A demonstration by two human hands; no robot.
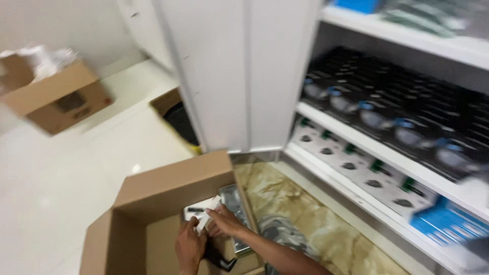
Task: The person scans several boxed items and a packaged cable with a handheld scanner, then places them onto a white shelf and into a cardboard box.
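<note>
- A white floor [61, 188] runs beside a white shelf unit [387, 153] stacked with boxed goods; a second cardboard box [56, 97] sits farther off.
- An open cardboard box [168, 188] stands at the person's feet.
- Both hands reach inside it: the left hand [189, 248] and the right hand [224, 222] pinch a small white packet [204, 211] between them.
- The packet lies just ahead of the fingers, its long axis slanting up to the right; both hands are equally close.
</note>
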